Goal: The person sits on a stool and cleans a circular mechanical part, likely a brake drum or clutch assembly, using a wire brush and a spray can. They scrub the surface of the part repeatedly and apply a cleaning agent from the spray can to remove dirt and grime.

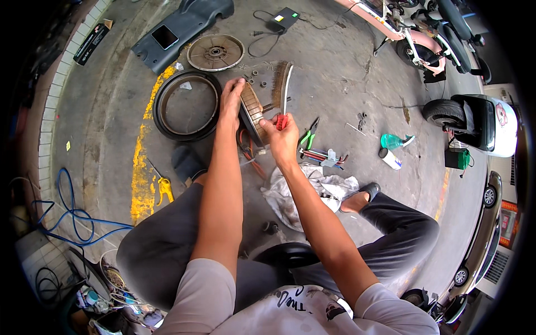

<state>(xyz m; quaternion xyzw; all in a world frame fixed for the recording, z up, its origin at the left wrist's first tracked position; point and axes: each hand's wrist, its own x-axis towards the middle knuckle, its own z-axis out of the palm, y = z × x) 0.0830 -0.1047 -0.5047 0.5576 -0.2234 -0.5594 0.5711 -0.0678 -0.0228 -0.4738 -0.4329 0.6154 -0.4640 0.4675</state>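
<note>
I count two hands (230, 96) (283, 138), one brush (279, 84), one brown-rimmed wheel part (253, 104), one round cover (202, 54), one phone (165, 37), one pair of green pliers (307, 135), one spray bottle (392, 142), one white can (390, 159), one yellow air gun (164, 188).

Hub (253, 105) at centre: brown face barred with darker lines, black rim. Brush (282, 84), upper centre: brown bristles, red grip. Pliers (308, 134), centre: green handles. Rag (307, 187), lower centre: white, grey-blotched. Hose (114, 223), lower left: blue. Scooter (382, 25), upper right: pink. Bottle (391, 141), right: green.
</note>
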